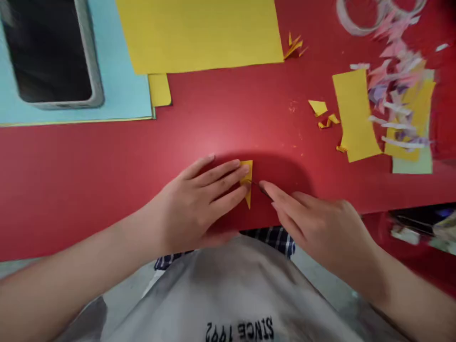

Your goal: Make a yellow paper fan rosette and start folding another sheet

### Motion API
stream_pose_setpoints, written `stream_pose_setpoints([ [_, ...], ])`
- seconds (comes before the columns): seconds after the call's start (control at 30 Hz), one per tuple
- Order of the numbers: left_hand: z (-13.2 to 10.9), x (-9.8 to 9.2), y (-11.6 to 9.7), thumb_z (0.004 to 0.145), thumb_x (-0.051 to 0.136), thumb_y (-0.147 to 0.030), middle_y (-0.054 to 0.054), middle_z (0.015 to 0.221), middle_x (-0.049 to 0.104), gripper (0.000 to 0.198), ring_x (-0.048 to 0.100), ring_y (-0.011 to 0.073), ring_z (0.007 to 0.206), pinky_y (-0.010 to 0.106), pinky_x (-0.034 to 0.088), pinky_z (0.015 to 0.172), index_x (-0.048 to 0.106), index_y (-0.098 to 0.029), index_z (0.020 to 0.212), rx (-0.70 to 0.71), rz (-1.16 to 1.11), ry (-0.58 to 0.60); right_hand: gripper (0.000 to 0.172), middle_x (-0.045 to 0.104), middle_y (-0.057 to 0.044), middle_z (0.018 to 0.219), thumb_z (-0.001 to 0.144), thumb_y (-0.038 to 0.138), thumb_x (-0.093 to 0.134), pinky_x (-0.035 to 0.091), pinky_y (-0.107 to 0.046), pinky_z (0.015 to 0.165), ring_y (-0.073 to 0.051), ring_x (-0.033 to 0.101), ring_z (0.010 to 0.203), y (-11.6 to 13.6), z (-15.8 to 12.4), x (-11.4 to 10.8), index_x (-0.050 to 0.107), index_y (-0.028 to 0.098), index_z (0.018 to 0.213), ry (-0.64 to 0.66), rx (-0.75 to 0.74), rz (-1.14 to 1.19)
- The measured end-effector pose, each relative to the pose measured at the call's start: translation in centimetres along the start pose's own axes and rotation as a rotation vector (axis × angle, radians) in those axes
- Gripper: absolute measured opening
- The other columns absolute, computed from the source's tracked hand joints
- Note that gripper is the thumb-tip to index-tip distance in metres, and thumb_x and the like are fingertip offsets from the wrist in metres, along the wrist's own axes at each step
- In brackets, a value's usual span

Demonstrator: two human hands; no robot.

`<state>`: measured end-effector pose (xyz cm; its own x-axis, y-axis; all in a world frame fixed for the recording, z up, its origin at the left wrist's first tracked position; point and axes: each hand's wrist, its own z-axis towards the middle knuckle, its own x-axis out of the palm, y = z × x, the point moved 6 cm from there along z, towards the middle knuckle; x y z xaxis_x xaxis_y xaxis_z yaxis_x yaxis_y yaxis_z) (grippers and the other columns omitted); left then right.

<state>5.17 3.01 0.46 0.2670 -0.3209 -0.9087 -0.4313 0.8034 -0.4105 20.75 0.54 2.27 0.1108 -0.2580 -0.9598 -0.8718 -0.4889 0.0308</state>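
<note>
A small folded yellow paper piece (248, 180) lies on the red table (107, 166) near its front edge. My left hand (199, 199) lies flat over its left part, fingers stretched out and pressing it down. My right hand (313, 223) comes in from the right with its fingers extended, the fingertips touching the paper's right edge. Most of the paper is hidden under the left fingers.
A large yellow sheet (199, 33) lies at the back on a light blue sheet (121, 80), where a phone (50, 52) rests. Yellow strips (354, 114), small scraps (322, 114) and pink and purple cuttings (399, 76) lie at the right. A tape ring (356, 19) sits far right.
</note>
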Motion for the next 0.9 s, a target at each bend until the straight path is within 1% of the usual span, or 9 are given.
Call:
stream_pose_setpoints([
  [0.27, 0.03, -0.07, 0.02, 0.081, 0.047, -0.047, 0.010, 0.138, 0.038, 0.051, 0.035, 0.0281, 0.127, 0.048, 0.024, 0.107, 0.046, -0.017, 0.123, -0.012, -0.032, -0.018, 0.054, 0.056, 0.004, 0.059, 0.082, 0.018, 0.044, 0.017, -0.024, 0.043, -0.007, 0.043, 0.045, 0.12, 0.08, 0.19, 0.033, 0.029, 0.134, 0.027, 0.002, -0.011],
  [0.5, 0.08, 0.00, -0.10, 0.082, 0.046, -0.046, 0.010, 0.139, 0.037, 0.049, 0.032, 0.0270, 0.129, 0.048, 0.025, 0.106, 0.046, -0.017, 0.122, -0.009, 0.016, -0.015, 0.056, 0.058, 0.003, 0.060, 0.082, 0.016, 0.042, 0.017, -0.024, 0.043, -0.007, 0.040, 0.041, 0.35, -0.11, 0.15, 0.031, 0.028, 0.135, 0.046, 0.006, -0.050],
  [0.63, 0.19, 0.13, -0.30, 0.083, 0.046, -0.041, 0.009, 0.137, 0.040, 0.045, 0.035, 0.0287, 0.127, 0.050, 0.025, 0.106, 0.048, -0.018, 0.121, -0.010, 0.057, -0.016, 0.056, 0.058, 0.002, 0.059, 0.080, 0.014, 0.041, 0.015, -0.026, 0.043, -0.007, 0.039, 0.039, 0.69, -0.04, -0.13, 0.032, 0.026, 0.134, 0.068, 0.008, -0.109],
  [0.9, 0.35, 0.01, -0.36, 0.083, 0.047, -0.041, 0.008, 0.133, 0.046, 0.043, 0.038, 0.0286, 0.125, 0.049, 0.025, 0.106, 0.051, -0.018, 0.120, -0.025, 0.063, 0.001, 0.057, 0.056, 0.001, 0.057, 0.079, 0.015, 0.043, 0.014, -0.027, 0.044, -0.008, 0.041, 0.039, 1.03, -0.14, -0.12, 0.034, 0.025, 0.134, 0.067, 0.017, -0.160],
])
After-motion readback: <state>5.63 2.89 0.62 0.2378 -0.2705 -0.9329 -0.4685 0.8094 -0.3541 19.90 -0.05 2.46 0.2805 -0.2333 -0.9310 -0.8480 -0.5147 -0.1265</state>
